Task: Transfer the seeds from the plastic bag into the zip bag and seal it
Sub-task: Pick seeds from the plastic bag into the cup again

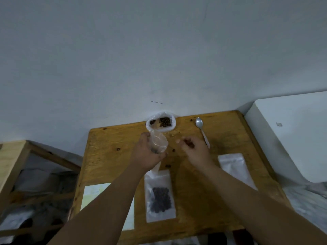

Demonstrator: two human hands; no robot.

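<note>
A white plastic bag point(160, 123) with dark seeds inside stands open at the far edge of the wooden table point(109, 149). My left hand point(146, 152) grips a clear zip bag point(158, 141) upright, its mouth open and a few seeds at its bottom. To the right, my right hand point(193, 149) is cupped around a few dark seeds point(189, 144) just above the table. A filled zip bag point(160, 197) of seeds lies flat near the front. A few loose seeds point(168, 166) lie on the wood between my hands.
A metal spoon point(201, 130) lies at the far right of the table. An empty zip bag point(233, 167) lies flat on the right, a pale paper sheet point(95, 193) at the front left. A white box point(290, 135) stands to the right, a wooden shelf point(16, 160) to the left.
</note>
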